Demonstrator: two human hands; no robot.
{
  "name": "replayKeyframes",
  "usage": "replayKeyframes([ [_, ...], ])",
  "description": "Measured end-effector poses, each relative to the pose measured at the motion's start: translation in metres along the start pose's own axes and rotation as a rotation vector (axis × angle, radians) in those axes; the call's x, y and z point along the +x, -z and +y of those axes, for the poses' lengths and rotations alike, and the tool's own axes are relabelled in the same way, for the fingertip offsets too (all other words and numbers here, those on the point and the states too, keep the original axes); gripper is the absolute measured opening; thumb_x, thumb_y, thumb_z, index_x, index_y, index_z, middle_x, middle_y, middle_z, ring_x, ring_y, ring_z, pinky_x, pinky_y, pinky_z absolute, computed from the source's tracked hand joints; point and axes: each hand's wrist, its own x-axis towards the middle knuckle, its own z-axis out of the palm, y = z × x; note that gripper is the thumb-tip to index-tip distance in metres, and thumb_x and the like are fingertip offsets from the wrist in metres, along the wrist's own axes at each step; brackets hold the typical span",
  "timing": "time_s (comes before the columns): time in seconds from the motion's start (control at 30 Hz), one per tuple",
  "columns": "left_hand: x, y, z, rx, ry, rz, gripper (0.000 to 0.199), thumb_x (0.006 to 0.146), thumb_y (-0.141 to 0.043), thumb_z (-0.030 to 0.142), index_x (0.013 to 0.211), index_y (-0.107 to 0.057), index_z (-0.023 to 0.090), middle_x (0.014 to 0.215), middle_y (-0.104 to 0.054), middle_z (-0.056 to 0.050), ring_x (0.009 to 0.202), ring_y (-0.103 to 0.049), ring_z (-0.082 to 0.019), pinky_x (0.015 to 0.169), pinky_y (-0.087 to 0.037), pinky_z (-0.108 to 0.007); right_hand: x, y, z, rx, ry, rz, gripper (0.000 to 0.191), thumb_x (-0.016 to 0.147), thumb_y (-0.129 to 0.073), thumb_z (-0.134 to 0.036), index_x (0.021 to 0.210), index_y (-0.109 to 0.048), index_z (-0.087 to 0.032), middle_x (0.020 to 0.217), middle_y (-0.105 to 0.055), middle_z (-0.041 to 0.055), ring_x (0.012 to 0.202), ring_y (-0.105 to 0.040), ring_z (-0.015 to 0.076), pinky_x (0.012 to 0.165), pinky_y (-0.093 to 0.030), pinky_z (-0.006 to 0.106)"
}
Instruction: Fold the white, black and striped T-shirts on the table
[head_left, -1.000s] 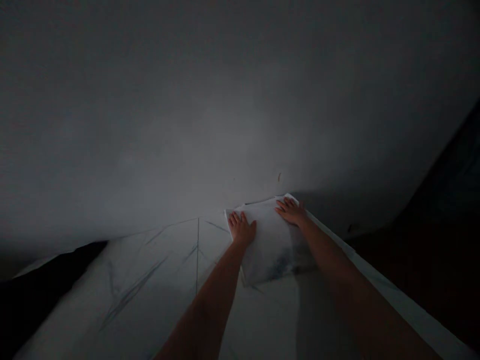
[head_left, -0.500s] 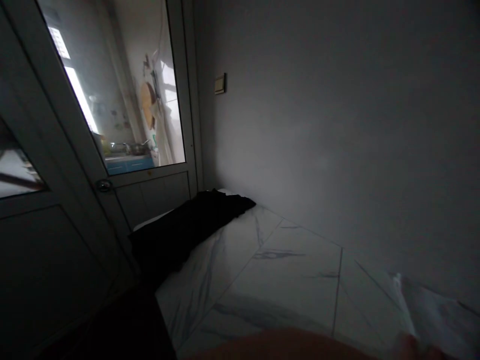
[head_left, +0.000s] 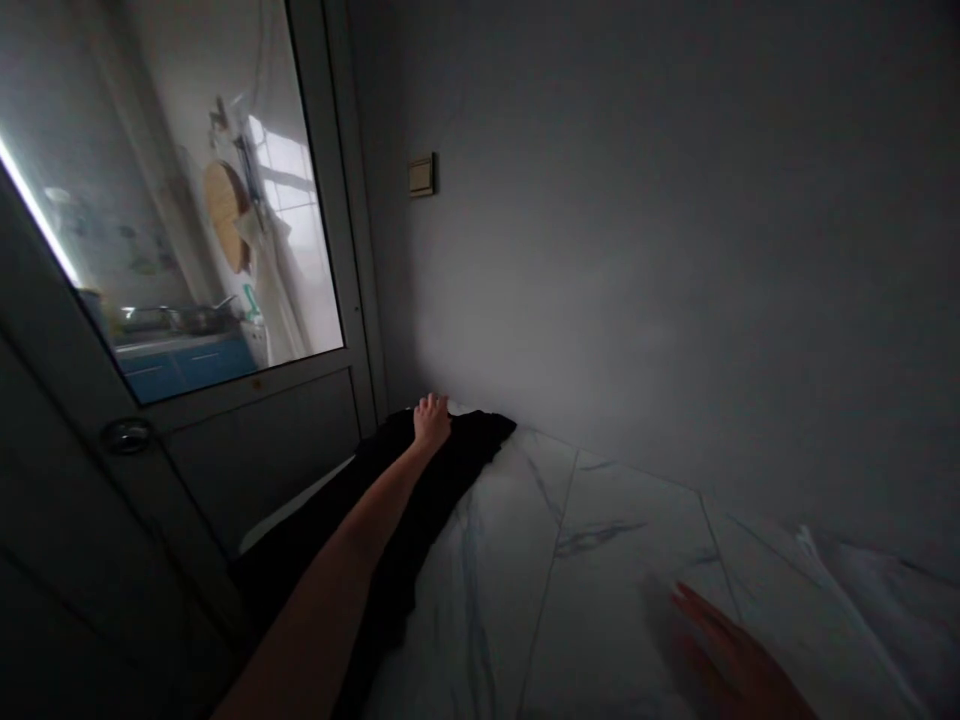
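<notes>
A black cloth (head_left: pixel 442 500) lies along the far left side of the marble-patterned surface (head_left: pixel 600 580), part of it hanging over the left edge. My left hand (head_left: pixel 432 420) reaches to the cloth's far end, its fingers curled on the fabric near the wall. At the lower right, my right hand (head_left: pixel 727 650) is just over the surface, fingers stretched out and holding nothing. To its right lies a thin, pale, translucent sheet or bag (head_left: pixel 885 610) against the wall.
A door with a glass pane and a round knob (head_left: pixel 126 435) stands at the left, beside the cloth. Through the pane show blue cabinets (head_left: pixel 187 368) and a round wooden board (head_left: pixel 226 215). A light switch (head_left: pixel 421 176) is on the grey wall.
My left arm has stretched out over the black cloth, and its hand has closed on the far end. My right hand has moved away from the pale sheet, fingers spread. The view has shifted.
</notes>
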Motion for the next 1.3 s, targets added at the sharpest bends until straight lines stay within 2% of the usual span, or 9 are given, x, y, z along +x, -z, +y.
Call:
replayKeyframes([
  [0.1, 0.022, -0.011, -0.040, 0.048, 0.041, -0.068, 0.046, 0.083, -0.065, 0.021, 0.128, -0.058, 0.020, 0.131, -0.059, -0.015, 0.124, -0.050, -0.033, 0.101, -0.040, -0.044, 0.036, -0.045, -0.036, -0.003, 0.037, -0.062, 0.053, 0.092, -0.035, -0.055, 0.138, -0.055, -0.038, 0.148, -0.049, 0.0023, 0.134, -0.048, 0.0289, 0.112, -0.041, 0.053],
  [0.2, 0.035, -0.025, -0.058, 0.055, 0.044, -0.117, 0.032, 0.086, -0.058, 0.020, 0.116, -0.067, 0.018, 0.116, -0.068, -0.014, 0.111, -0.060, -0.029, 0.092, -0.045, -0.036, 0.054, -0.068, -0.057, -0.081, 0.010, -0.099, 0.058, 0.093, -0.033, -0.057, 0.142, -0.053, -0.032, 0.152, -0.043, 0.0047, 0.140, -0.040, 0.0302, 0.115, -0.034, 0.058],
  [0.37, 0.043, -0.031, -0.057, 0.026, -0.022, -0.064, 0.035, 0.094, -0.039, 0.016, 0.117, -0.065, 0.018, 0.115, -0.070, -0.010, 0.104, -0.065, -0.024, 0.083, -0.047, -0.029, 0.051, -0.069, -0.066, -0.107, -0.036, -0.145, 0.060, 0.095, -0.036, -0.057, 0.147, -0.046, -0.029, 0.155, -0.039, 0.0050, 0.144, -0.034, 0.0267, 0.118, -0.029, 0.053],
  [0.5, 0.036, -0.012, -0.041, -0.024, -0.092, 0.037, 0.035, 0.097, -0.035, 0.017, 0.120, -0.060, 0.021, 0.123, -0.067, -0.007, 0.105, -0.064, -0.020, 0.084, -0.045, -0.026, 0.052, -0.061, -0.070, -0.092, -0.064, -0.180, 0.061, 0.096, -0.036, -0.057, 0.148, -0.044, -0.027, 0.156, -0.035, 0.0061, 0.145, -0.031, 0.0255, 0.120, -0.024, 0.052],
  [0.7, 0.022, 0.045, -0.007, -0.249, -0.171, 0.175, 0.029, 0.092, -0.044, 0.017, 0.114, -0.062, 0.022, 0.099, -0.072, -0.004, 0.091, -0.066, -0.020, 0.079, -0.045, -0.027, 0.055, -0.058, -0.075, -0.082, -0.081, -0.187, 0.059, 0.097, -0.037, -0.054, 0.149, -0.042, -0.027, 0.157, -0.033, 0.0065, 0.145, -0.031, 0.0249, 0.120, -0.023, 0.052],
  [0.87, 0.013, 0.090, 0.033, -0.772, -0.241, 0.236, 0.017, 0.085, -0.050, 0.024, 0.095, -0.063, 0.019, 0.081, -0.068, 0.000, 0.080, -0.064, -0.017, 0.075, -0.050, -0.026, 0.056, -0.057, -0.078, -0.083, -0.061, -0.125, 0.055, 0.097, -0.040, -0.049, 0.146, -0.047, -0.025, 0.155, -0.038, 0.0094, 0.144, -0.034, 0.0253, 0.118, -0.025, 0.052],
  [1.07, -0.042, 0.110, 0.101, -1.520, -0.201, -0.092, 0.038, 0.075, -0.069, 0.050, 0.097, -0.060, 0.019, 0.073, -0.066, 0.000, 0.068, -0.066, -0.018, 0.063, -0.055, -0.029, 0.056, -0.055, -0.081, 0.004, -0.044, -0.096, 0.052, 0.095, -0.047, -0.042, 0.142, -0.051, -0.022, 0.153, -0.041, 0.0144, 0.143, -0.035, 0.0293, 0.117, -0.024, 0.055],
  [1.17, -0.080, 0.115, 0.138, -1.598, -0.187, -0.280, 0.040, 0.074, -0.072, 0.050, 0.096, -0.062, 0.019, 0.072, -0.066, -0.001, 0.069, -0.067, -0.019, 0.062, -0.056, -0.029, 0.059, -0.049, -0.085, 0.220, -0.114, -0.026, 0.063, 0.092, -0.053, -0.045, 0.148, -0.041, -0.020, 0.152, -0.042, 0.0164, 0.143, -0.035, 0.0302, 0.117, -0.023, 0.056],
  [1.3, -0.118, 0.124, 0.186, -1.595, -0.245, -0.513, 0.033, 0.077, -0.073, 0.045, 0.094, -0.063, 0.018, 0.072, -0.067, -0.001, 0.070, -0.067, -0.017, 0.063, -0.056, -0.026, 0.074, -0.016, -0.097, 0.679, -0.143, 0.224, 0.104, 0.078, -0.069, -0.059, 0.156, -0.015, -0.017, 0.158, -0.029, 0.0194, 0.144, -0.031, 0.0306, 0.115, -0.032, 0.050],
])
